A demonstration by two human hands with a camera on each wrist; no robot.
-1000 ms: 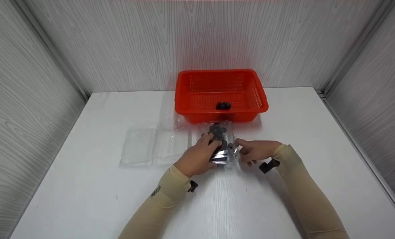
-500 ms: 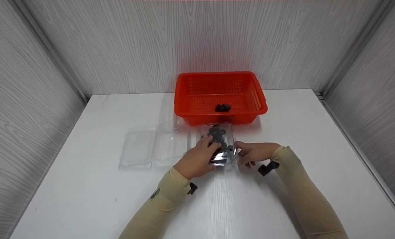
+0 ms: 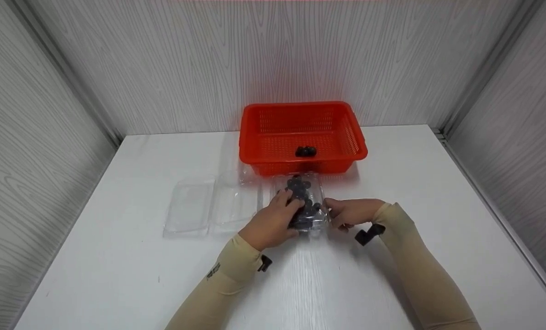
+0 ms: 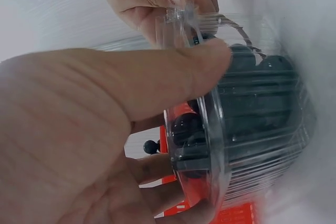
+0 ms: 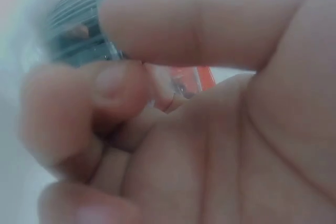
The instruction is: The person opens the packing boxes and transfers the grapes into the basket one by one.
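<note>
In the head view a clear plastic box [image 3: 316, 185] holding dark round fruit [image 3: 299, 185] lies on the table just before the red basket. My left hand [image 3: 271, 224] grips the box from the left, its fingers over the top; in the left wrist view the thumb presses the rim of the box [image 4: 215, 124], with fruit [image 4: 257, 93] inside. At the box's right edge my right hand [image 3: 353, 211] pinches the rim between thumb and finger. The right wrist view shows the right hand [image 5: 173, 114] blurred, its other fingers curled, close against the box [image 5: 79, 24].
A red basket [image 3: 302, 167] stands at the back with some dark fruit [image 3: 306, 151] in it. Left of the hands lies an open clear container [image 3: 189, 206], its two halves side by side. Panelled walls [image 3: 176, 64] enclose the table [image 3: 117, 256] behind and at both sides.
The whole head view has shifted slightly, so the basket and table appear lower. Both hands stay on the box; the glare on its front part has lessened, and the right hand's lower fingers are more drawn in.
</note>
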